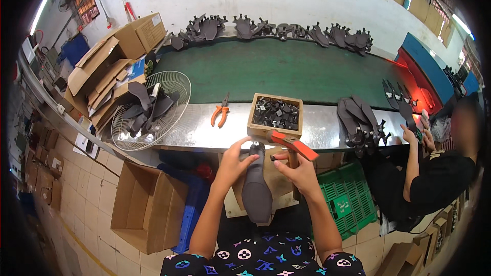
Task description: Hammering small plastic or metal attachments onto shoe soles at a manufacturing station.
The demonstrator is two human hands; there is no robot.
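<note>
A dark grey shoe sole lies lengthwise in front of me, its heel end pointing away. My left hand grips it beside the heel end, thumb and fingers closed around its left edge. In my right hand is a hammer with an orange-red head and wooden handle. The same hand pinches a small black piece between thumb and finger, just right of the sole; its exact kind is too small to tell. Just beyond stands a wooden box full of small black pieces.
Orange-handled pliers and a wire basket of soles are on the left. A heap of heeled soles lies right, beside a seated co-worker. Behind runs a green belt. A carton and green crate flank me.
</note>
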